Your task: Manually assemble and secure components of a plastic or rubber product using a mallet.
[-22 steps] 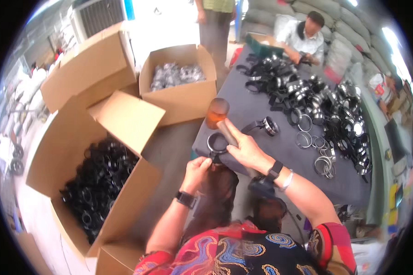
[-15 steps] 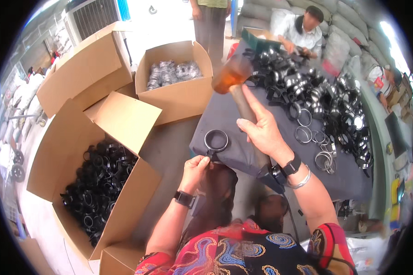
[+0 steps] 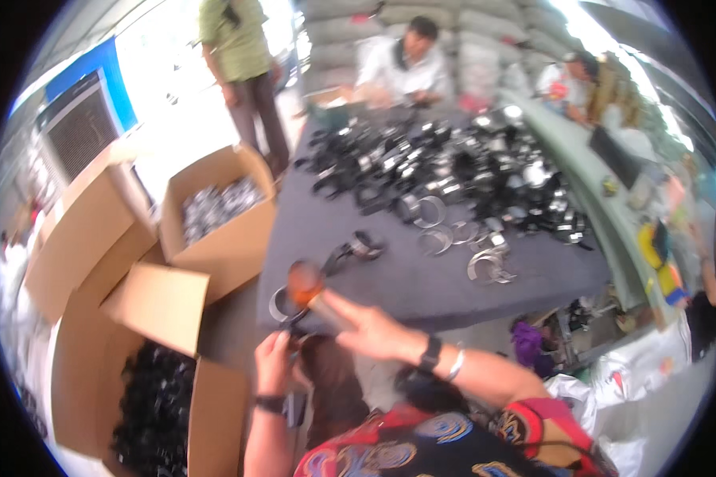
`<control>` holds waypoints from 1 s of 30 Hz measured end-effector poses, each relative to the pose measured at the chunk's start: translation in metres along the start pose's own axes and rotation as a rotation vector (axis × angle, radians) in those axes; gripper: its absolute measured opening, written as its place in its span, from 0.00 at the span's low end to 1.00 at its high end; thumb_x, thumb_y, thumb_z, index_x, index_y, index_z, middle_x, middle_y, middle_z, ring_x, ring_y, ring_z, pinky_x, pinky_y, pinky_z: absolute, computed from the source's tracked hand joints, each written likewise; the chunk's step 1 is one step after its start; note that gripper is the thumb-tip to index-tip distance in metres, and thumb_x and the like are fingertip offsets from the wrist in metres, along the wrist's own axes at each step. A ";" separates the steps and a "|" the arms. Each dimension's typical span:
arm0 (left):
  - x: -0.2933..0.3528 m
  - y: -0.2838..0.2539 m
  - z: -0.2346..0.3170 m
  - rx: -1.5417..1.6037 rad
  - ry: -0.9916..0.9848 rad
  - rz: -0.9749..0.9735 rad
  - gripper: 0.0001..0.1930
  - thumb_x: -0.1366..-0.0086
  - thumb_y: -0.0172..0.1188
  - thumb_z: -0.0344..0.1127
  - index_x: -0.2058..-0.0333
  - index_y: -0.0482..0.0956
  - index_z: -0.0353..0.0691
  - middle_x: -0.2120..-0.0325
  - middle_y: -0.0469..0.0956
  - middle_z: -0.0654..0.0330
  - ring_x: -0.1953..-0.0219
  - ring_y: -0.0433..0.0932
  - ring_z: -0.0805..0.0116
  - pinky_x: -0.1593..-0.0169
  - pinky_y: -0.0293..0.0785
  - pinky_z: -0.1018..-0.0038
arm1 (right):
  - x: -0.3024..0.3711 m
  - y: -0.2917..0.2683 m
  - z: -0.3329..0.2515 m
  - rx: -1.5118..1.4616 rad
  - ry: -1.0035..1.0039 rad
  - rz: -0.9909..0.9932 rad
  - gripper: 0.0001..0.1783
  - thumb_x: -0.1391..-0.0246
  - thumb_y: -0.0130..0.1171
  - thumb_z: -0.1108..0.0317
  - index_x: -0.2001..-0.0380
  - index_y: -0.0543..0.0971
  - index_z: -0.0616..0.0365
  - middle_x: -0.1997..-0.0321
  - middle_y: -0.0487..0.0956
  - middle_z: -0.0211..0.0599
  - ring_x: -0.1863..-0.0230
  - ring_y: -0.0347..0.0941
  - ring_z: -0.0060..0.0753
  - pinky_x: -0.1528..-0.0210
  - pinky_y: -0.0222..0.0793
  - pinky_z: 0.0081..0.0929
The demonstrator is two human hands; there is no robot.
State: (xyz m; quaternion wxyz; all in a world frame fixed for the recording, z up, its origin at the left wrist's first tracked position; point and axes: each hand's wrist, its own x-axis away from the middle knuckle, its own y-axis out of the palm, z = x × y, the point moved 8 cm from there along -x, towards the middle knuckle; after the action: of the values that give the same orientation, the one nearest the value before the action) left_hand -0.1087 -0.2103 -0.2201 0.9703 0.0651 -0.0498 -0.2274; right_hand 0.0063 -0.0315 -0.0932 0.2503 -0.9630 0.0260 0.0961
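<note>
At the near left corner of the table, my left hand is closed on a black ring with a short handle, whose round end rests on the cloth. My right hand grips the pale handle of a mallet. The mallet's amber head is just over or against the ring's right side; blur hides whether they touch. Beyond it, black ring pieces lie on the cloth. Several loose silver metal rings are farther right.
A heap of black and silver rings covers the far half of the grey cloth-covered table. Open cartons stand left: one of black parts, another of shiny pieces. A person in white sits across; another stands far left.
The mallet has come down from its raised position to the ring, and my right hand has lowered with it. My left hand keeps its grip. The whole view has swung right and tilted up.
</note>
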 end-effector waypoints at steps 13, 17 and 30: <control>0.016 0.010 0.006 0.118 -0.125 -0.018 0.11 0.31 0.52 0.36 0.70 0.76 0.35 0.72 0.80 0.57 0.70 0.78 0.70 0.62 0.74 0.74 | 0.118 -0.169 0.072 -0.331 0.151 0.855 0.14 0.52 0.59 0.76 0.62 0.68 0.60 0.75 0.72 0.31 0.83 0.70 0.22 0.82 0.68 0.21; 0.020 0.009 0.024 0.084 -0.115 -0.006 0.12 0.33 0.52 0.37 0.71 0.76 0.35 0.76 0.75 0.61 0.76 0.72 0.73 0.71 0.70 0.74 | 0.121 -0.180 0.087 -0.358 0.140 0.884 0.12 0.52 0.58 0.76 0.64 0.68 0.59 0.75 0.71 0.29 0.81 0.70 0.22 0.79 0.69 0.22; -0.025 0.020 0.089 -0.070 -0.068 -0.134 0.11 0.32 0.52 0.34 0.71 0.76 0.35 0.76 0.79 0.58 0.70 0.76 0.70 0.59 0.70 0.73 | 0.116 -0.174 0.098 -0.247 0.114 0.823 0.15 0.52 0.54 0.75 0.58 0.68 0.60 0.73 0.69 0.29 0.79 0.66 0.17 0.76 0.66 0.18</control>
State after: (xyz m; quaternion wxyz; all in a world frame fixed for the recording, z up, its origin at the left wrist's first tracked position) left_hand -0.1330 -0.1904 -0.1314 0.9525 0.0269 -0.0702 -0.2953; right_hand 0.1205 0.1681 -0.1170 0.0722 -0.8989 0.4099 0.1369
